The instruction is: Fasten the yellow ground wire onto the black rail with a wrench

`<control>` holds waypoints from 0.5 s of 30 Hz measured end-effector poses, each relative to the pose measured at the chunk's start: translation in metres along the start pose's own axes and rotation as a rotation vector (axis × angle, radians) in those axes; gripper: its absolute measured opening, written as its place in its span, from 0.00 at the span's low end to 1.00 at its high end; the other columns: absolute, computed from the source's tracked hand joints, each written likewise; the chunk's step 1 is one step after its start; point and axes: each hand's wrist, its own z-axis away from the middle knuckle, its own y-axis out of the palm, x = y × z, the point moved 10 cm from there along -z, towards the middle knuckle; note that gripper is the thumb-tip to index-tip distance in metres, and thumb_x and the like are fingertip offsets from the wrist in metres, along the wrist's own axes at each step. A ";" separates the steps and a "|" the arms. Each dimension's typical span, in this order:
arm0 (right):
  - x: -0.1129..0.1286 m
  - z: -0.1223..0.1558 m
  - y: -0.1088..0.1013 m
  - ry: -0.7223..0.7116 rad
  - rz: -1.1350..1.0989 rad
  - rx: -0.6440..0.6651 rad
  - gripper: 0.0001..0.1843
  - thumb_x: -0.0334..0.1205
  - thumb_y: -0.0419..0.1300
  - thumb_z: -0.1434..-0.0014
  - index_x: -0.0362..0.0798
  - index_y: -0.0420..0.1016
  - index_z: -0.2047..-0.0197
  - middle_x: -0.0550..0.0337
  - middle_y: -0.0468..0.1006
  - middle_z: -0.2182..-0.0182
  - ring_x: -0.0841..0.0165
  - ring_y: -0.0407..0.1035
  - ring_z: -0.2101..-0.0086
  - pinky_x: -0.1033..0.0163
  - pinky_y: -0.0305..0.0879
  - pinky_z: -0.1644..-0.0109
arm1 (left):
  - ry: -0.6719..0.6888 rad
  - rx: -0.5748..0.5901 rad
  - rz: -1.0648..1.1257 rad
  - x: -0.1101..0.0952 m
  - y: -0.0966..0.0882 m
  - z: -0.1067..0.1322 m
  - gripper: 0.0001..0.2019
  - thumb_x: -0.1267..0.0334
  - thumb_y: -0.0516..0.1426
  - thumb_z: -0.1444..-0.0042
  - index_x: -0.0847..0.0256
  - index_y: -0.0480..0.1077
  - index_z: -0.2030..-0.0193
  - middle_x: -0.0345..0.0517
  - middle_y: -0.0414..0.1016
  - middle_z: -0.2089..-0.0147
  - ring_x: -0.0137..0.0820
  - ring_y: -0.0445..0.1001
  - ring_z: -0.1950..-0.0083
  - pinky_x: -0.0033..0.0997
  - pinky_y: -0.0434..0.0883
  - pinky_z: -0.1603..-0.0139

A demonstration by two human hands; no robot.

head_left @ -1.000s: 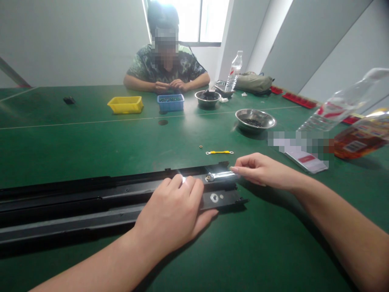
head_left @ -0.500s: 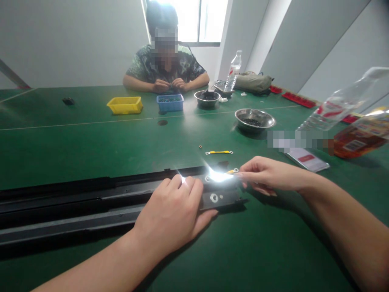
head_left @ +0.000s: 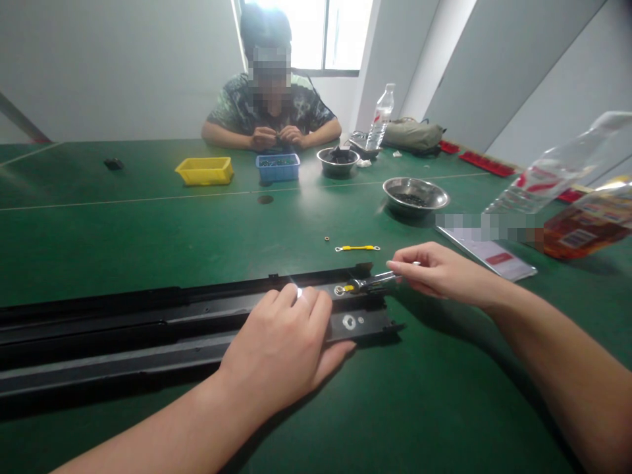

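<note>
A long black metal rail (head_left: 148,326) lies across the green table (head_left: 148,230) in front of me. My left hand (head_left: 281,349) presses down on the rail near its right end, fingers curled over it. My right hand (head_left: 437,273) pinches the handle of a small silver wrench (head_left: 372,282), whose head sits on a nut (head_left: 339,289) at the rail's right end. A yellow bit shows beside the nut. A yellow wire with ring terminals (head_left: 356,248) and a small washer (head_left: 326,237) lie just beyond the rail.
A person sits across the table working with both hands. Near them stand a yellow bin (head_left: 204,170), a blue bin (head_left: 277,166), two steel bowls (head_left: 415,194) and a water bottle (head_left: 380,117). Bottles (head_left: 557,171) and a card (head_left: 494,253) lie at right.
My right hand has swung the wrench handle away from me, so the wrench now tilts up to the right. The glare on the wrench is gone. My left hand has stayed put.
</note>
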 end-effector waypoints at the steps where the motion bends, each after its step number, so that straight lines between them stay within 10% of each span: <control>1: 0.004 0.000 -0.003 -0.033 -0.003 -0.039 0.24 0.59 0.61 0.35 0.46 0.72 0.69 0.68 0.63 0.84 0.76 0.52 0.84 0.68 0.44 0.80 | 0.001 0.005 -0.002 0.000 0.000 0.000 0.20 0.42 0.50 0.32 0.57 0.66 0.54 0.49 0.71 0.58 0.45 0.66 0.57 0.48 0.65 0.58; 15: 0.002 -0.016 0.006 -0.127 -0.063 -0.130 0.25 0.60 0.60 0.34 0.47 0.68 0.71 0.69 0.63 0.84 0.77 0.53 0.83 0.67 0.45 0.80 | -0.001 0.008 0.002 -0.001 0.000 0.000 0.20 0.42 0.50 0.33 0.58 0.66 0.53 0.48 0.71 0.57 0.46 0.67 0.56 0.48 0.67 0.58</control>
